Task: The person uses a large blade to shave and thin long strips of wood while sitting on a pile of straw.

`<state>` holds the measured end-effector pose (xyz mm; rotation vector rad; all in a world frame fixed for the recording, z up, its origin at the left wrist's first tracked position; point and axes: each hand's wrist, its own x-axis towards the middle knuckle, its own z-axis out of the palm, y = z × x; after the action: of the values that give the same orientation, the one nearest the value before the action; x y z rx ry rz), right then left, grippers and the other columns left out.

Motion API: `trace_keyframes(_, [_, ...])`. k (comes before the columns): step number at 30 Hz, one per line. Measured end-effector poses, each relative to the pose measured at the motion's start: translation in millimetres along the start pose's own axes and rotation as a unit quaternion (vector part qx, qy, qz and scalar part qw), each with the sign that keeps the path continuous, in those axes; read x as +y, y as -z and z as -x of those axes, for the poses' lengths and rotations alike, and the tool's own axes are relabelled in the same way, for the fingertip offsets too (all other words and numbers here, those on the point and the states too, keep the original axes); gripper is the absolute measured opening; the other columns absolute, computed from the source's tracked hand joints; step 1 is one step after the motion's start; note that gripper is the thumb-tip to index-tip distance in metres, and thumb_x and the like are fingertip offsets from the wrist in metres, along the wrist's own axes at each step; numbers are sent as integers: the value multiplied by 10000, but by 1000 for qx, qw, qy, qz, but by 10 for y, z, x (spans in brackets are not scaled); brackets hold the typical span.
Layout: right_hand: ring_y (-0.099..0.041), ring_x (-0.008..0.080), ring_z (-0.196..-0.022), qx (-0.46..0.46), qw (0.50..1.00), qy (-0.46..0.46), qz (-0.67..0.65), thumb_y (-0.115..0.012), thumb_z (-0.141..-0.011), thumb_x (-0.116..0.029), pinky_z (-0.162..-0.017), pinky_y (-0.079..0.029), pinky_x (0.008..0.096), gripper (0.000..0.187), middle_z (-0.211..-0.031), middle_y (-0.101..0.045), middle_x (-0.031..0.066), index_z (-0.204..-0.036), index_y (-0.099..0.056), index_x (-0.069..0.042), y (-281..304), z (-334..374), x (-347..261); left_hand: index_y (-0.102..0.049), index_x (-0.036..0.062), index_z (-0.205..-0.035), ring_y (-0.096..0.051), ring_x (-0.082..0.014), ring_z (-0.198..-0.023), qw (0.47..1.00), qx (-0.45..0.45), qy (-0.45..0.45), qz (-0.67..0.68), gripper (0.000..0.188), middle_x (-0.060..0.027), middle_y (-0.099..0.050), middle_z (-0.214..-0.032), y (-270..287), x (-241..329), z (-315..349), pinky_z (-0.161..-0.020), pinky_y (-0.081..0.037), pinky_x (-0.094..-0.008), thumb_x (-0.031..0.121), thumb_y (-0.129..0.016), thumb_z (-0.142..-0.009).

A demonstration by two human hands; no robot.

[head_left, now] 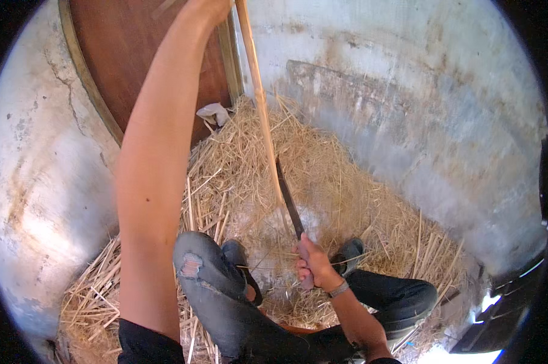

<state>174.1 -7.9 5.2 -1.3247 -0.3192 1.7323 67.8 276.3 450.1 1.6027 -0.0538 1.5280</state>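
Right fingers [302, 265] grasp knife [291, 209] at lower end of stick [262, 100], can't tell grip of cropped left hand [214, 7]; slice shallow, clear of knees [194, 258].

The pole [260, 100] is looking like smooth wood. The knife blade [291, 206] is looking like dull metal. The jeans [216, 309] are showing worn, matt cloth. The wall [401, 121] is looking rough.

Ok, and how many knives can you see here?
1. The knife is in the right hand, its dark blade beside the lower part of the pale wooden pole. Others could be hidden under the straw.
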Motion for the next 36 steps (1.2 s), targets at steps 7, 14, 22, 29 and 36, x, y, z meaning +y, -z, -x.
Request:
trace_keyframes(7, [-405, 102, -387, -82, 960, 257, 70, -424, -980, -658, -370, -384, 293, 637, -572, -421, -12, -1048, -519, -32, -871, 1196, -1305, -441, 162, -653, -378, -95, -494, 979, 133, -104, -110, 522, 54, -373, -565, -304, -47, -3, -455, -275, -286, 519, -429, -1034])
trace_keyframes(14, [-410, 96, -388, -64, 932, 352, 55, -360, -1008, -635, -364, -333, 264, 622, -555, -414, -10, -1055, -508, -32, -903, 1711, -1220, -483, 130, -629, -392, -104, -512, 957, 170, -187, -143, 529, 34, -424, -575, -536, -72, -5, -495, -302, -308, 461, -436, -1039])
trace_keyframes(22, [-430, 138, -358, -12, 873, 487, -39, -378, -992, -655, -322, -321, 289, 606, -543, -419, 0, -1043, -497, -63, -776, 2279, -1429, -497, 55, -603, -453, -159, -539, 944, 171, -211, -187, 577, -18, -460, -559, -658, -24, 71, -537, -351, -369, 429, -431, -1038])
trace_keyframes(29, [-389, 156, -318, 4, 938, 265, 221, -281, -988, -687, -322, -354, 313, 651, -518, -424, 25, -1075, -457, -66, -507, 1734, -709, -499, 13, -610, -458, -189, -554, 925, 188, -214, -251, 601, -50, -462, -554, -655, -16, 32, -555, -361, -405, 429, -416, -1035])
trace_keyframes(36, [-335, 170, -305, 8, 843, 532, -81, -320, -949, -734, -323, -339, 329, 686, -495, -378, 17, -1084, -463, -77, -579, 2515, -1259, -500, 19, -612, -450, -181, -547, 923, 188, -214, -257, 577, -52, -472, -556, -688, -15, 51, -546, -353, -398, 405, -423, -1033])
